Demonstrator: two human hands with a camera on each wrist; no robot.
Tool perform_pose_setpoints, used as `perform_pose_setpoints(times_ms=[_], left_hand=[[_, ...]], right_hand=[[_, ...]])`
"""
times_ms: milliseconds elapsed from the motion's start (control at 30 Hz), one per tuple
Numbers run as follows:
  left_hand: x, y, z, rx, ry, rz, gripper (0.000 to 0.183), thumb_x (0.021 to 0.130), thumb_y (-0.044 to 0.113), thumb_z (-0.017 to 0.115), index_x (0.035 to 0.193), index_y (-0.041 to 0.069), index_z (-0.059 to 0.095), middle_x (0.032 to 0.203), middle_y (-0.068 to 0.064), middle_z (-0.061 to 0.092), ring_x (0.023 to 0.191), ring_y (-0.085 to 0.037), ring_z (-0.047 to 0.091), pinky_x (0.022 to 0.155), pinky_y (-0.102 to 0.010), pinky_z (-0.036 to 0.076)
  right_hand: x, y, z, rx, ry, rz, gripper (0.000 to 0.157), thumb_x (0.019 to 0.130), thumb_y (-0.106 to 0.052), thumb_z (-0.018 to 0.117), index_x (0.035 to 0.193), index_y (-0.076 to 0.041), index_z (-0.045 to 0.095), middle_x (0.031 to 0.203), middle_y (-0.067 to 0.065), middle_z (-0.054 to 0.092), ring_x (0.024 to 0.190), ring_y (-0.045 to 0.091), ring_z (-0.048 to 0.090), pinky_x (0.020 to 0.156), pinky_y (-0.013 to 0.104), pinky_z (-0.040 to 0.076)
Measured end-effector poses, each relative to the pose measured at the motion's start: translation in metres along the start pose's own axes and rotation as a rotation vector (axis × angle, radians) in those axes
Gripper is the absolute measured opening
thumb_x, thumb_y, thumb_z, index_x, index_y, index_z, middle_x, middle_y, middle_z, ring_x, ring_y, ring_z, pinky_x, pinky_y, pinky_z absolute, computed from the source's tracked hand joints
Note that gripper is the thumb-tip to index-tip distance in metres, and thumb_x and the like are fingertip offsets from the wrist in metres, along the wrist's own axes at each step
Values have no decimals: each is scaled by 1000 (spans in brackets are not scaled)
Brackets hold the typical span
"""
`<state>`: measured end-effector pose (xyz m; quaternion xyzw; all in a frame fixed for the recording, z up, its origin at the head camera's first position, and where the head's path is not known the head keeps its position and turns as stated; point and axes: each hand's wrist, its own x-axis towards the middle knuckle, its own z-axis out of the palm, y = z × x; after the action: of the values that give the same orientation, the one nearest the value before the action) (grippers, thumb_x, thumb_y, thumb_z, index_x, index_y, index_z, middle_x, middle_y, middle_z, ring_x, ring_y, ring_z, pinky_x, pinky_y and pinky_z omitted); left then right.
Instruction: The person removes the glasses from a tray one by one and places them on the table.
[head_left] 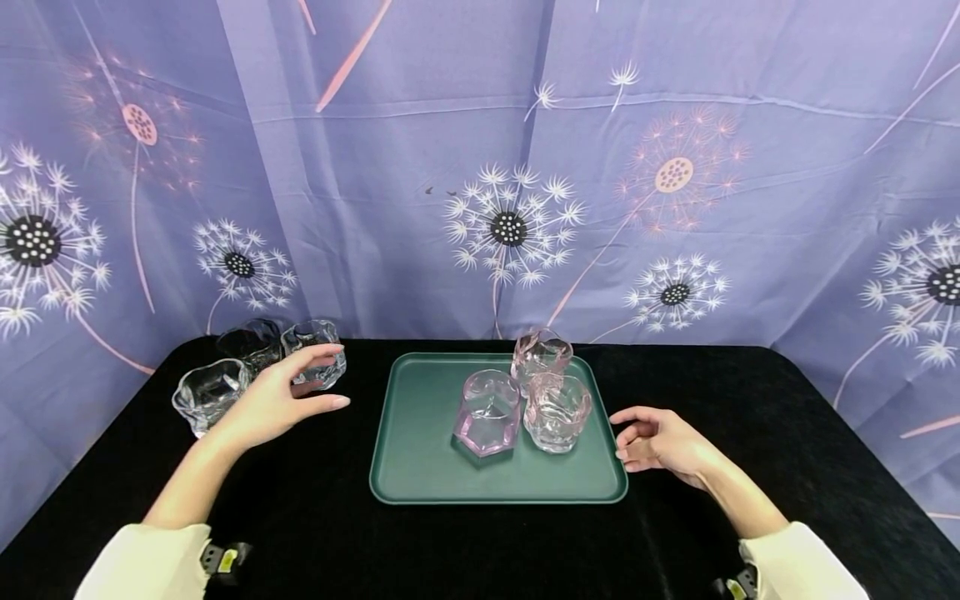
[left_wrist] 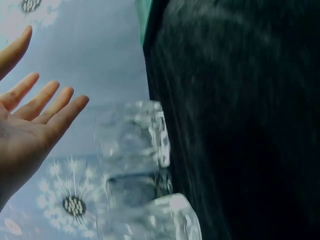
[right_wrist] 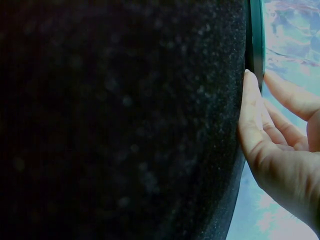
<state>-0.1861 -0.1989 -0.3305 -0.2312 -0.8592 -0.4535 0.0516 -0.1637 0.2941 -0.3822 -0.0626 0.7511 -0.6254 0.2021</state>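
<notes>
My left hand (head_left: pixel 273 404) is above the table at the left, thumb and fingers spread, with nothing between them. In the head view it overlaps a wavy clear glass (head_left: pixel 333 367); the left wrist view shows the fingers apart from the glasses. Two more glasses are beside it, a clear one (head_left: pixel 210 387) and a darker-looking one (head_left: pixel 251 342). My right hand (head_left: pixel 660 446) pinches the right rim of a green tray (head_left: pixel 427 475), its fingertips on either side of the edge. On the tray stand a pink-purple hexagonal glass (head_left: pixel 487 417) and two pale pink wavy glasses, one front (head_left: pixel 557 417), one behind (head_left: pixel 542 350).
A black cloth (head_left: pixel 315 533) covers the table. Behind it hangs a lilac curtain (head_left: pixel 390 208) printed with dandelions, close along the table's far edge. The pink glasses crowd the tray's right half, while its left half is bare green.
</notes>
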Motion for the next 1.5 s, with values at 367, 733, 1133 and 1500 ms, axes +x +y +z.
perform_pose_setpoints(times_ms=[367, 733, 1133, 1500], left_hand=[[19, 12, 45, -31, -113, 35, 65, 76, 20, 75, 131, 3, 44, 129, -15, 47, 117, -32, 45, 91, -43, 43], [37, 41, 92, 2, -207, 81, 76, 74, 31, 76, 137, 9, 39, 134, -11, 43, 119, -28, 43, 93, -45, 41], [47, 53, 119, 10, -271, 99, 80, 74, 35, 76, 138, 11, 36, 136, -9, 40, 122, -26, 40, 98, -46, 35], [51, 59, 134, 26, -218, 72, 78, 73, 35, 76, 137, 10, 38, 135, -8, 41, 120, -26, 42, 98, -45, 35]], right_hand=[[0, 0, 0, -9, 6, -2, 55, 78, 9, 62, 124, 18, 33, 86, 13, 57, 75, 19, 62, 70, 40, 53], [0, -1, 1, -29, 12, 7, 52, 79, 11, 59, 125, 17, 34, 85, 11, 57, 76, 19, 62, 71, 41, 53], [0, -1, 0, -20, 16, 10, 55, 78, 7, 63, 125, 17, 34, 86, 14, 56, 75, 19, 62, 71, 41, 53], [1, 1, 0, -38, 13, 2, 51, 79, 10, 59, 123, 18, 35, 84, 9, 57, 75, 19, 62, 70, 40, 53]])
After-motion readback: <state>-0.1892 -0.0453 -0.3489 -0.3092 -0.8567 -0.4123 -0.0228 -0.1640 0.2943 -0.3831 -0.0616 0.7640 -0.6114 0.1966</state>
